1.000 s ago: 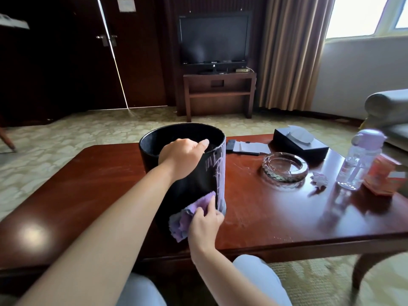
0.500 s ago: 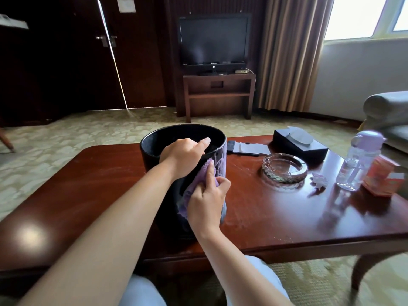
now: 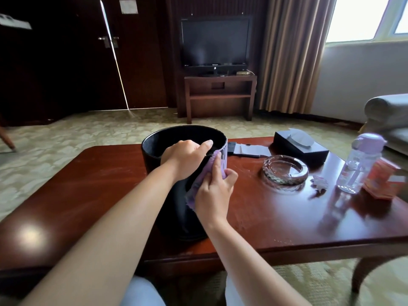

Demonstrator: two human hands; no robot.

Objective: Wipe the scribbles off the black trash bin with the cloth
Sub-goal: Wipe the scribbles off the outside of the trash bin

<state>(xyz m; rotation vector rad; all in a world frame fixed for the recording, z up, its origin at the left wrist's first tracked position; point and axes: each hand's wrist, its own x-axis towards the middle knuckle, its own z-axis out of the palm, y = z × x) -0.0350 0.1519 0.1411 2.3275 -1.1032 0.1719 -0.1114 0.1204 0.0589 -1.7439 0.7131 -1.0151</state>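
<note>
Under the right fingers: cloth [image 3: 204, 173], now up from the bin's [image 3: 152, 149] base to its rim.
Left hand [image 3: 185, 157]: fingers curled, gripping rim.
Right hand [image 3: 213, 193]: pressing cloth.
Scribbles: upper patch getting wiped.

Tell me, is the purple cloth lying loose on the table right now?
No, the right hand presses the purple cloth against the side of the black trash bin, near its rim.
</note>
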